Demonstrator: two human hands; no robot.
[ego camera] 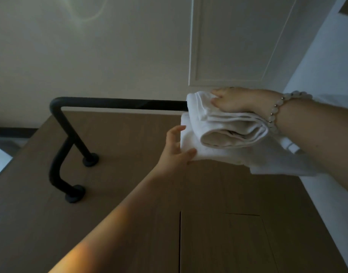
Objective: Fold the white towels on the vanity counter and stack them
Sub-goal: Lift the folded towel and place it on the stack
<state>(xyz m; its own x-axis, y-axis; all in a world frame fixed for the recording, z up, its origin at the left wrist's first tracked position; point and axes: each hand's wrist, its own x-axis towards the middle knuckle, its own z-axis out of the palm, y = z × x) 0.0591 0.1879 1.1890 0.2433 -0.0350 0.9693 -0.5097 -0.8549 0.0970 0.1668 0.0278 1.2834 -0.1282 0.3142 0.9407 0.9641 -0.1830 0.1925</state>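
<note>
Two folded white towels lie stacked on a black metal rack (pixel 118 103) fixed to a wood-look wall. The upper towel (pixel 228 127) is a thick fold with its rolled end facing me. My right hand (pixel 234 101), a bead bracelet on its wrist, lies on top of it, with thumb and fingers pinching its far end. The lower towel (pixel 214 152) spreads wider beneath it. My left hand (pixel 177 146) touches the lower towel's left end, fingers spread against its side and thumb along its bottom edge.
The rack's black tube bends down to two round wall mounts (pixel 90 159) at the left. A pale panelled surface (pixel 234 46) lies beyond the rack. A white surface (pixel 326 62) runs along the right side. The brown panel (pixel 208 223) has seams.
</note>
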